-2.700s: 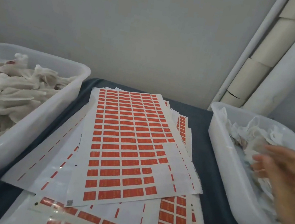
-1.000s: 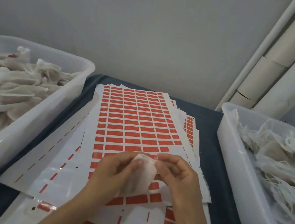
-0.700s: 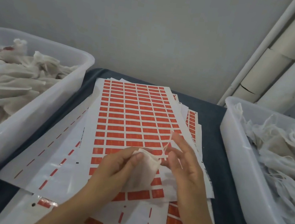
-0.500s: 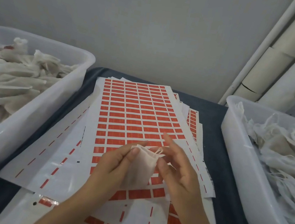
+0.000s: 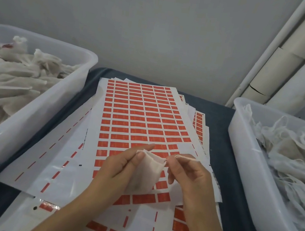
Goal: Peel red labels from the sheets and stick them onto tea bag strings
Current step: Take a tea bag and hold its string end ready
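Tea bag (image 5: pixel 147 170) now up over label sheet (image 5: pixel 139 117) near 6 o'clock, pinched by left hand (image 5: pixel 121 166), right hand (image 5: pixel 185 172) pinching string (image 5: pixel 178 156) freed toward 3 o'clock since bin grab; string ready, label peel next.

Soft even light, faint shadows; glare on glossy sheet (image 5: pixel 55 172); slight blur, wide-angle edge bending.

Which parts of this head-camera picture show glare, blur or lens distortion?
Head view: glare on the glossy spent sheet at lower left; the left hand, right hand and tea bag are softly blurred; wide-angle bending curves the pipes and tub rims.
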`<state>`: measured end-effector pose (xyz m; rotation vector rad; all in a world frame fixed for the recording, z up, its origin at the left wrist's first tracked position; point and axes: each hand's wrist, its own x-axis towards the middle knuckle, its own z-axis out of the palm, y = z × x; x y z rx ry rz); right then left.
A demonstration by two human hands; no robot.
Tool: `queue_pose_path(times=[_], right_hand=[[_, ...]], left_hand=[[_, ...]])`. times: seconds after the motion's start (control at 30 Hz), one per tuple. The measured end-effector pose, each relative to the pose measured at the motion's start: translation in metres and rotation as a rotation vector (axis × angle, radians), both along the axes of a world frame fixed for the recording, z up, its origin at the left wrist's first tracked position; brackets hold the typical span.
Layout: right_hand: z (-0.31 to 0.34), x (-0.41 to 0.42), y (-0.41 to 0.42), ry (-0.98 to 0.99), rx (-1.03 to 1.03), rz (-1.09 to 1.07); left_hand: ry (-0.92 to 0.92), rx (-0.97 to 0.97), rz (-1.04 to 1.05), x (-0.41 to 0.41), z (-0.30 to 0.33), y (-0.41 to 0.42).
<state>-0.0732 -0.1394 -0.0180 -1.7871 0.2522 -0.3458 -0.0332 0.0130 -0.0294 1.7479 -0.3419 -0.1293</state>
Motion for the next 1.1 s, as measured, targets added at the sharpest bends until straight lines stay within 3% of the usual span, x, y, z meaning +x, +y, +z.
queue_pose_path(times=[0.13, 0.23, 0.3, 0.43, 0.5, 0.77, 0.93, 1.1], right_hand=[[-0.001, 0.0, -0.003, -0.025, -0.014, -0.084], [0.001, -0.001, -0.002, -0.036, -0.032, -0.067], [0.002, -0.002, 0.003, -0.053, -0.028, -0.024], [-0.002, -0.004, 0.012, -0.097, -0.093, 0.079], [-0.002, -0.004, 0.014, -0.127, -0.077, 0.076], [0.003, -0.009, 0.015, -0.233, -0.113, 0.121], [0.008, -0.011, 0.012, -0.204, -0.043, 0.066], [0.012, -0.015, 0.004, -0.142, 0.094, -0.007]], left_hand=[[0.113, -0.094, 0.081, -0.001, 0.004, 0.001], [0.048, -0.063, 0.036, -0.002, 0.007, 0.004], [-0.157, 0.063, 0.0, -0.002, 0.007, 0.004], [-0.756, 0.289, 0.042, -0.001, -0.006, -0.004], [-0.853, 0.292, 0.055, -0.001, -0.01, -0.004], [-0.888, 0.224, 0.043, -0.001, -0.012, -0.007], [-0.827, 0.176, 0.054, -0.001, -0.011, -0.003], [-0.86, 0.254, 0.061, 0.0, -0.012, -0.002]])
